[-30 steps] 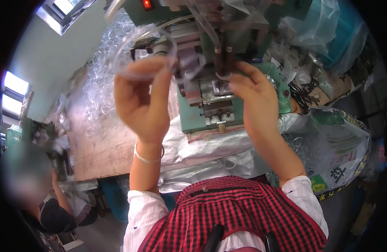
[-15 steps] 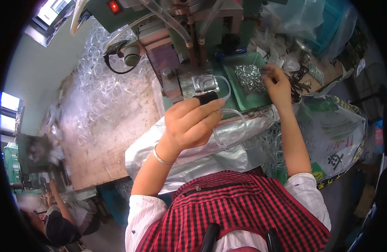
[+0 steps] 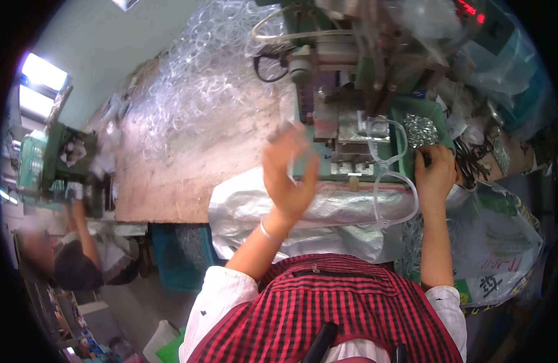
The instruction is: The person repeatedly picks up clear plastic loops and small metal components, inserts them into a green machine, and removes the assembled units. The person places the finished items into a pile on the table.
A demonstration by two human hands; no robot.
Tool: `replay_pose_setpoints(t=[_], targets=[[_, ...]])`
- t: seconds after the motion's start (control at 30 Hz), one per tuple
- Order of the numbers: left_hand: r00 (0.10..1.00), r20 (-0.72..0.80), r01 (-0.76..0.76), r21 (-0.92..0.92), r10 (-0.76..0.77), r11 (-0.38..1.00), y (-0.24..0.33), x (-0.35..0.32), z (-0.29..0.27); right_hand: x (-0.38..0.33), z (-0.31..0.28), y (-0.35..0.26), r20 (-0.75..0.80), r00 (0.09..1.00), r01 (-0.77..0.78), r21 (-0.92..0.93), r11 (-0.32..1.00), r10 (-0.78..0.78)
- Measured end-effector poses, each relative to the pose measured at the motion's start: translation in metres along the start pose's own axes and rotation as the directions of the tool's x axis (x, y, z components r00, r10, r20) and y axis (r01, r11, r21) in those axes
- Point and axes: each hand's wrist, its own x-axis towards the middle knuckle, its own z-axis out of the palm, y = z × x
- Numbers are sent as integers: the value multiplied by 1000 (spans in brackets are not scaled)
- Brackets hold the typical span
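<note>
Before the green machine, left hand with fingers spread, right hand closed on clear tubing beside metal bits.

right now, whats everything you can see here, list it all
machine: one, green and grey, far side of bench
clear tubing loops: a large pile, clear, on the wooden bench left of the machine
small metal parts: a heap, silvery, in a green tray by the right hand
tube loop: one, clear, hanging at the machine's front
plastic sack: one, silvery, at the bench's near edge
co-worker: one, lower left, at a second green machine
left hand: raised, open, blurred
right hand: at the parts tray
</note>
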Motion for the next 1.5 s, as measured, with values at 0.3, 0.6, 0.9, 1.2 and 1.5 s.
replay_pose_setpoints(t=[0.3,0.6,0.9,1.2,1.5], targets=[[912,73,403,7,-403,915,-110,43,60,2,8,18,-3,997,73,-48,996,-73],[942,-25,314,424,-336,849,-124,43,-30,-5,0,29,-74,991,-76,399,914,115],[887,439,-160,578,-140,800,-180,51,-76,14,-13,8,21,980,-184,495,849,200],[962,-14,240,524,-273,817,-150,82,-84,71,-46,-80,217,974,-125,738,663,-58],[668,-58,659,-416,-742,626,-119,59,-54,61,-23,-105,374,927,-374,927,38,1]])
